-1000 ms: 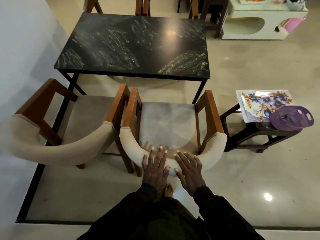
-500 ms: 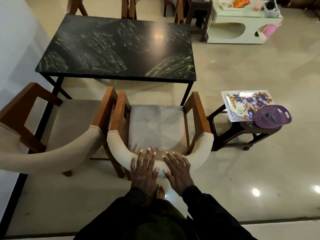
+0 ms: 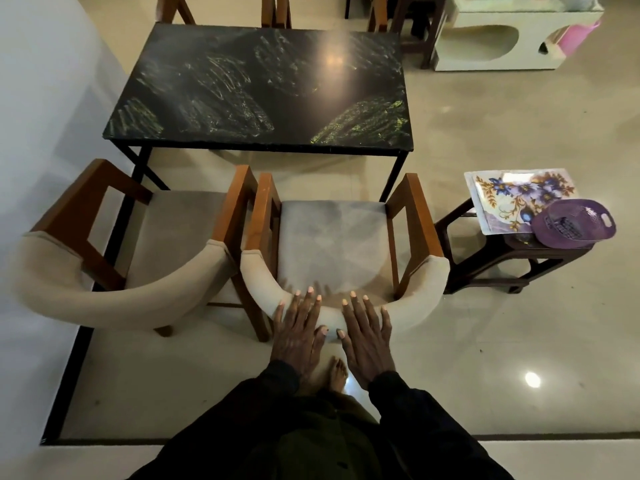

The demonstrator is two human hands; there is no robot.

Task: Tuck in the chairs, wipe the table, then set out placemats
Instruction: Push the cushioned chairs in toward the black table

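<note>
**A:** The left hand (image 3: pixel 298 329) and right hand (image 3: pixel 367 336) lie flat, side by side, on the curved cream backrest (image 3: pixel 415 308) of the right chair (image 3: pixel 332 244). Their fingers are straight and slightly spread, gripping nothing.

**B:** Any containers?

**A:** A purple basket (image 3: pixel 573 223) sits on the floral placemats (image 3: pixel 509 199), atop a dark stool (image 3: pixel 491 268) right of that chair. Something dark lies inside; I cannot tell what.

**B:** And the chair itself?

**A:** It has wooden arms and a grey seat. It stands before the black table (image 3: pixel 263 88), with its seat outside the table's edge. A second chair (image 3: pixel 173 237) stands just beside it, on its left and angled.

**B:** The arms?

**A:** Dark sleeves (image 3: pixel 408 403) reach forward and down, thumbs close together.
</note>
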